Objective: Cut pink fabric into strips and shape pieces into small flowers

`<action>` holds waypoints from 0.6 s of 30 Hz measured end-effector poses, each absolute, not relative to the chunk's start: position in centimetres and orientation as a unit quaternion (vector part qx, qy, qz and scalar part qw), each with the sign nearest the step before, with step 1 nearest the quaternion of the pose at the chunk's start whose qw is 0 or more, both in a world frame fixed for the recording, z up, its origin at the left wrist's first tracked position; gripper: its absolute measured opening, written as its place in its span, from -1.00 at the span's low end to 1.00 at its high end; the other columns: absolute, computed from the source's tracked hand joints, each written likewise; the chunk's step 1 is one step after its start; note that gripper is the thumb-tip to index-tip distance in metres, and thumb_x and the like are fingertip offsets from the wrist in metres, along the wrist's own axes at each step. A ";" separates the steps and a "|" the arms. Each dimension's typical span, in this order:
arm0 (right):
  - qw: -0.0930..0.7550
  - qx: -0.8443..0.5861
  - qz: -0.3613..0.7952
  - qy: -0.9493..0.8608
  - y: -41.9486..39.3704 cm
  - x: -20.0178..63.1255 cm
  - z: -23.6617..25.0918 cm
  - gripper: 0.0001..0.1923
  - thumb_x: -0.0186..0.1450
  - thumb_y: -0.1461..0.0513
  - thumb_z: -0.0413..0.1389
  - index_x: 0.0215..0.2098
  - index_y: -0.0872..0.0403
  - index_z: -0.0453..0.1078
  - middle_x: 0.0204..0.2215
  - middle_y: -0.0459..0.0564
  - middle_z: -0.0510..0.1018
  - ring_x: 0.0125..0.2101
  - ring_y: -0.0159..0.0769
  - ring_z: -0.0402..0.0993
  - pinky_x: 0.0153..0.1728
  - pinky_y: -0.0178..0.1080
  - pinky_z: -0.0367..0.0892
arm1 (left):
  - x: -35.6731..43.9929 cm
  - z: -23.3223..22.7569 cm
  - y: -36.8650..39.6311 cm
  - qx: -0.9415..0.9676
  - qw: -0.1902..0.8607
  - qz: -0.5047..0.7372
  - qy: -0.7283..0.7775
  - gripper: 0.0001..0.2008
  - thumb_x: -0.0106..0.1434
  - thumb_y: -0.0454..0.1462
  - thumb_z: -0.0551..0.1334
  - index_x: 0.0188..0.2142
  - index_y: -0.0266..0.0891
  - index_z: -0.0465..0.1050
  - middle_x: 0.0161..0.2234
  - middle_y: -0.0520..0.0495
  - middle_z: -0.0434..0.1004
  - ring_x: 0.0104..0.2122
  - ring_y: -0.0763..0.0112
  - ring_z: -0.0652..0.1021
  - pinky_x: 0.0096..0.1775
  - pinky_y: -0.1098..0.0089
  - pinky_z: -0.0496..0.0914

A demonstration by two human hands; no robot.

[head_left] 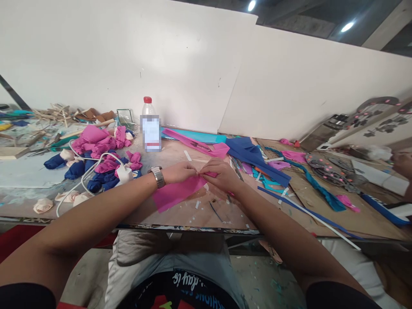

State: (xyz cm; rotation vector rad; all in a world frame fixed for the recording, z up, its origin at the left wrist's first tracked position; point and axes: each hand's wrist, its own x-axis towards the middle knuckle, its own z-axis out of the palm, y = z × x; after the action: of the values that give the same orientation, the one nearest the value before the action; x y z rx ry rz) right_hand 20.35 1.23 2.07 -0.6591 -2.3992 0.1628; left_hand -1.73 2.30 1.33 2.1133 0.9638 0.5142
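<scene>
A strip of pink crepe-like material lies slanting over the table edge side of the worktop, its upper end between my hands. My left hand, with a metal watch at the wrist, is closed in a pinch on the strip. Touching it from the other side, my right hand has its fingers closed around the gathered end of the same pink strip. Just how the end is folded is hidden by the fingers.
A bottle with a red cap stands behind my left hand. Pink and blue fabric-like bundles and a white cable lie left. Blue strips lie right, before a white board. Another person's hand is at far right.
</scene>
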 end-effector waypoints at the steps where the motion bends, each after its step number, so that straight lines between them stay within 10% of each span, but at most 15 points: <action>1: 0.320 -0.251 0.060 -0.912 1.2 20.3 2.1 -0.83 0.39 0.15 0.16 -0.26 -0.02 0.60 -0.34 0.01 0.68 -0.30 -0.24 0.57 -0.21 -0.15 0.41 | -1.7 1.4 2.3 0.821 0.387 0.198 0.370 -0.64 0.32 -0.09 0.06 -0.46 -0.24 0.45 -0.52 0.03 0.38 -0.49 0.43 0.34 -0.40 0.39 0.23; 18: 0.309 -0.294 0.042 -0.904 1.3 20.4 1.9 -0.84 0.37 0.15 0.18 -0.25 0.01 0.60 -0.33 -0.01 0.69 -0.28 -0.22 0.57 -0.14 -0.14 0.36 | -1.7 1.4 2.1 0.862 0.296 0.203 0.357 -0.61 0.36 -0.07 0.04 -0.51 -0.25 0.32 -0.56 0.07 0.30 -0.51 0.46 0.28 -0.42 0.39 0.11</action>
State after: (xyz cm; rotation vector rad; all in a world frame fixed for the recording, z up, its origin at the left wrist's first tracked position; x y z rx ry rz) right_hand 20.35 1.26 1.86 -0.7763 -2.3887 0.1123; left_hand -1.69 2.09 1.35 2.2928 0.9502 0.5410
